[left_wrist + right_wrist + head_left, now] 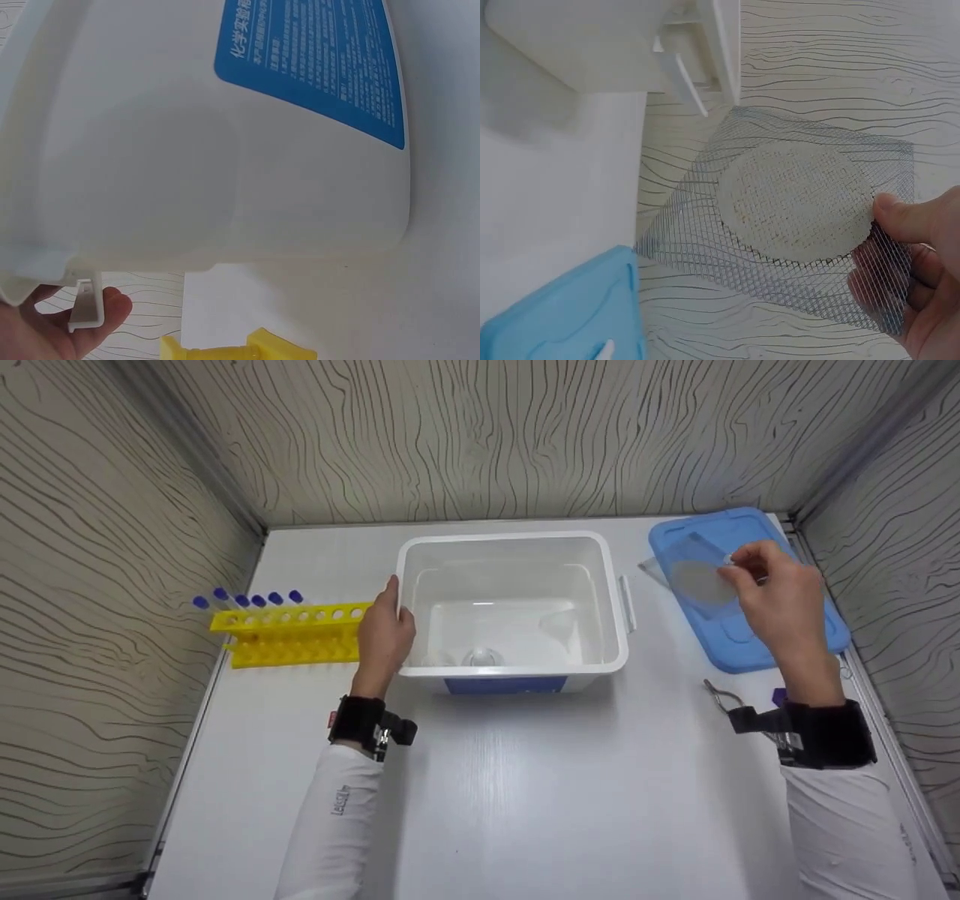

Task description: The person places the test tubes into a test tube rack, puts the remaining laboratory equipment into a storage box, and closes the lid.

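While left hand [384,636] rests flat on smooth white tub [513,547] | right hand [780,600] pinches square wire gauze [696,576] (pale round centre)

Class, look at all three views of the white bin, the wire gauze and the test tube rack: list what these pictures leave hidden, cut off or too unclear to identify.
- Clear items inside the white bin: head view, too faint to identify.
- Metal tool by the right hand: head view, partly hidden by the wrist strap.
- Left hand: left wrist view shows only a fingertip; the frame edge cuts it off.
- Yellow rack: left wrist view, cut off at the bottom edge.
- Label text on the bin: too small.
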Available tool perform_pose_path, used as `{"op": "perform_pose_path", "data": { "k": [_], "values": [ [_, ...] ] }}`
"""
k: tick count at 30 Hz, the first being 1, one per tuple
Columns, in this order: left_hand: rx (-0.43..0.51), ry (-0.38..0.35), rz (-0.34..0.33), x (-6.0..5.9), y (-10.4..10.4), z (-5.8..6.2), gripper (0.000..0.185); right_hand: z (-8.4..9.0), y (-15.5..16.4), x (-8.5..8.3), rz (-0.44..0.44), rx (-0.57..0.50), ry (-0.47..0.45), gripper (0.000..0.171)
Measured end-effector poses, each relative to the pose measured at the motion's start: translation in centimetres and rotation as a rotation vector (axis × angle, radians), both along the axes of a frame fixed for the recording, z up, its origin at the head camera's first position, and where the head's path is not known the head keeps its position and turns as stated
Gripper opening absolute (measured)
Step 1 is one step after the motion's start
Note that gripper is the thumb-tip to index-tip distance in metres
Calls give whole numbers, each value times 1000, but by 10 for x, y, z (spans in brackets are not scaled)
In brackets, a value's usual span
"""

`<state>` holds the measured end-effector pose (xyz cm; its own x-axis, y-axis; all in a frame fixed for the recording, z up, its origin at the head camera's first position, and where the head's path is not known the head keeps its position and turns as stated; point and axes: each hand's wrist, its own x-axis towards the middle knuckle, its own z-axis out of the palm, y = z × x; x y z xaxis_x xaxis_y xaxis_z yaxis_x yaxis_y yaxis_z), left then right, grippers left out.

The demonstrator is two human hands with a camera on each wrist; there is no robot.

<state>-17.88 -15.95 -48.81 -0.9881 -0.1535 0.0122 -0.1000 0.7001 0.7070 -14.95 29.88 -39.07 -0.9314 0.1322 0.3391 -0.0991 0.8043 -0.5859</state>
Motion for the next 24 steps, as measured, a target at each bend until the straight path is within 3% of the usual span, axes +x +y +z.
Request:
{"op": "perform_pose_path", "data": {
  "k": [9,16,24],
  "values": [
    [-17,22,-10,0,1,0,57,36,-35,-10,131,-48,195,21],
    [-5,11,-14,-1,4,2,57,45,-66,-21,214,8,136,19],
    [-12,5,-21,-1,6,2,58,41,-95,-34,302,63,96,14]
  ]
}}
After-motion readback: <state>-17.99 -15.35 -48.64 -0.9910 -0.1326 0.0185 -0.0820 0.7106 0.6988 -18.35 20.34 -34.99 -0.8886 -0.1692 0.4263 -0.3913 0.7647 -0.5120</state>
